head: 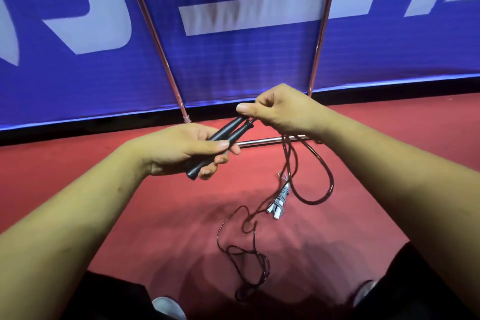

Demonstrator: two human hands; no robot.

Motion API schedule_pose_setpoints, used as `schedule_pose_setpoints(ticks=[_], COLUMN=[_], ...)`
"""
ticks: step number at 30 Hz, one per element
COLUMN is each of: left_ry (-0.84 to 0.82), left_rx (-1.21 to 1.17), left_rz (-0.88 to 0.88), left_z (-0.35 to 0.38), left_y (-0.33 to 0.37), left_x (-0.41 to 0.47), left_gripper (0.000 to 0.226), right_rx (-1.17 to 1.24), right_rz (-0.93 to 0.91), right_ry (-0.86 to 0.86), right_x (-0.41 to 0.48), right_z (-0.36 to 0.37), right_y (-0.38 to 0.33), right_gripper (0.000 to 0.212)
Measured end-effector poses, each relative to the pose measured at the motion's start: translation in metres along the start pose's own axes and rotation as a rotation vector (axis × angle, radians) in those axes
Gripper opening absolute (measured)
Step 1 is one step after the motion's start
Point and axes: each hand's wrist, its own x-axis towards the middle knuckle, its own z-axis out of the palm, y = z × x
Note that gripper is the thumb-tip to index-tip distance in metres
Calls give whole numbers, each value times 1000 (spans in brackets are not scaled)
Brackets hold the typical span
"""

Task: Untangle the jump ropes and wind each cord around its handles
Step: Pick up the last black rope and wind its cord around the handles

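My left hand (181, 149) grips two black jump-rope handles (228, 134) side by side, their tips pointing up and to the right. My right hand (280, 109) pinches the thin dark cord (330, 184) right at the handle tips. From there the cord hangs down in a big loop and trails into a loose tangle (249, 260) on the red floor. A second rope with light grey handles (279, 201), its cord wound around them, lies on the floor under the hanging cord.
A blue banner (233, 60) on a metal frame (262, 141) stands just behind the hands, its base bar on the red carpet (130, 215). My knees in dark trousers and light shoes (168, 308) show at the bottom edge.
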Motion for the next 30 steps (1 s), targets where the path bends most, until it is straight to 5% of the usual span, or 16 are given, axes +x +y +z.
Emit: schedule_pose_setpoints(ticks=[6,12,15,18,24,30], left_ry=[27,57,125,210,459,674], left_rx=[54,42,78,-68,-508,-699], left_rz=[-9,-30,54,224,545,613], left_z=[-5,-5,0,6,-4,-4], left_y=[-4,-3,0,4,16,17], left_x=[-2,0,2,7,11,17], left_gripper=[31,29,25,17,15,19], right_rx=[278,19,212,561,525,863], right_rz=[15,-63,-56,-54,42,111], right_ry=[-130,-97,-48,-41,-122,-244], right_x=[2,8,9,17,17,13], right_z=[3,-3,-1,-2,-2,38], right_y=[4,6,3,3,18,5], right_gripper=[39,40,40,39,25,24])
